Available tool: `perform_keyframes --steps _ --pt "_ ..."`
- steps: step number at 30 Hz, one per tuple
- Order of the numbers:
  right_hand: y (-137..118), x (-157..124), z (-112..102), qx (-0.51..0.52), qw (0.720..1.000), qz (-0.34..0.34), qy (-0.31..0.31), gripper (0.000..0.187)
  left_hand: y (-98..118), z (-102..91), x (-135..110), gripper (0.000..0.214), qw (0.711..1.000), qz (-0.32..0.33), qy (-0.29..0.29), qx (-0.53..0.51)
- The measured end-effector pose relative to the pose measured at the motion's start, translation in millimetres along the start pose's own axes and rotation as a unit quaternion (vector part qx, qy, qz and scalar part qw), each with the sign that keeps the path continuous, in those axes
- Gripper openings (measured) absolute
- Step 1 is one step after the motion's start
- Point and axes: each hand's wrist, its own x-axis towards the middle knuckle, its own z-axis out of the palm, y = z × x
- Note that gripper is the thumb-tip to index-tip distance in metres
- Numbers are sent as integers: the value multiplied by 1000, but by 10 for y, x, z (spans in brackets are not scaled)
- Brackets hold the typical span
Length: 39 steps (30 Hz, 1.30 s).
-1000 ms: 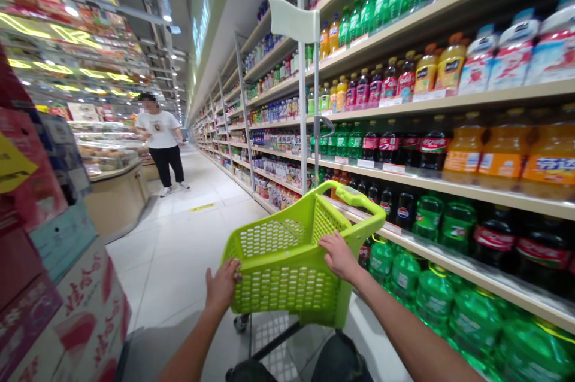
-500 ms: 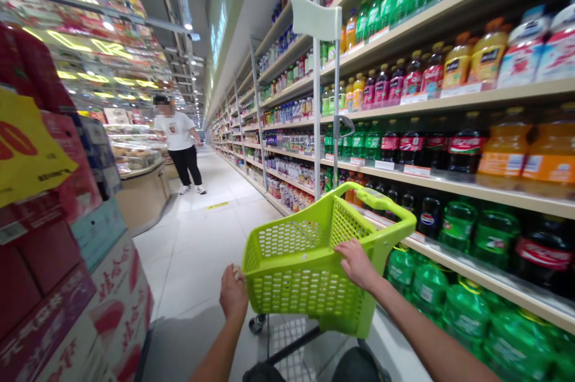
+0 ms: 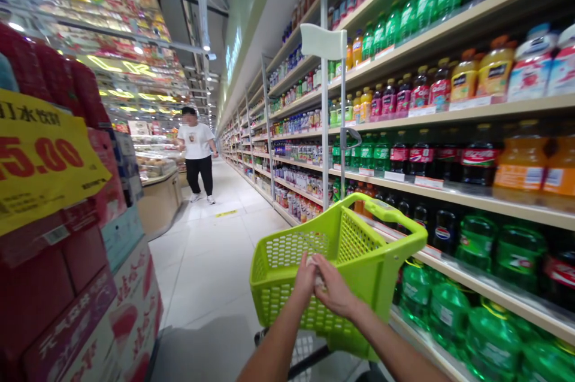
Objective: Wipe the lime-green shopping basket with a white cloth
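green cart seemingly just beyond fingers

Many bright colours around the right hand

Just beyond and under this hand, the cart is lime green, and its walls carry a pattern of small holes in rows. To the right of the hand, the shelf edge is beige; the bottles above it are orange, while the large bottles lower down are green. To the left of the left hand, the price sign is yellow with red digits and black characters. Farther ahead, also to the left, a person wears a white shirt and black trousers.
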Motion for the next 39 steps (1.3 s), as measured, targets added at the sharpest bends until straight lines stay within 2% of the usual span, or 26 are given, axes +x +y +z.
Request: perform_keyframes --steps 2,5,7,9,12,14,15,17,18,20,22,24,25,26,27,31,33,35,39 --pt "-99 67 154 2 999 10 33 70 45 -11 45 45 1000 -1 -11 -19" --pt "-161 163 181 -64 997 13 44 62 22 -163 48 49 1000 6 -15 0" --pt "-152 200 117 -105 994 12 36 50 -44 -316 -15 53 997 -1 -2 71" --pt "-133 203 76 -126 992 9 22 38 -123 -468 -117 54 982 -4 4 189" --pt "-120 168 140 -161 987 -1 -12 32 -205 -632 -261 60 915 11 -39 401" --pt "-95 151 195 -181 983 -10 -33 33 -216 -690 -306 67 865 23 -77 495" --pt "-61 149 185 -189 981 -15 -42 31 -214 -709 -311 69 843 26 -89 530" --pt "73 140 24 -206 977 -22 -54 23 -209 -733 -296 71 825 29 -96 556" --pt "175 124 -138 -215 975 -21 -55 21 -211 -741 -282 71 821 30 -95 562" --pt "422 56 -596 -236 971 -4 -38 21 -226 -752 -252 71 817 30 -87 569" --pt "665 -51 -1101 -258 966 31 1 27 -253 -756 -229 71 814 25 -75 575" --pt "823 -152 -1436 -276 958 68 49 36 -278 -754 -218 70 813 16 -62 578" --pt "851 -187 -1486 -280 955 78 66 38 -286 -751 -217 70 813 12 -58 579" --pt "843 -207 -1445 -281 953 81 75 40 -292 -749 -220 70 813 10 -57 579" --pt "803 -213 -1323 -279 955 74 74 39 -294 -748 -226 70 814 9 -59 578" --pt "521 -160 -549 -258 966 -4 19 33 -273 -763 -257 71 814 9 -71 576" --pt "485 -134 -421 -253 967 -31 9 32 -257 -782 -265 72 814 6 -75 576" --pt "586 -121 -610 -258 965 -30 31 31 -242 -801 -264 73 815 0 -77 574" --pt "962 -103 -1313 -281 949 34 138 34 -220 -814 -255 75 820 -18 -89 564"
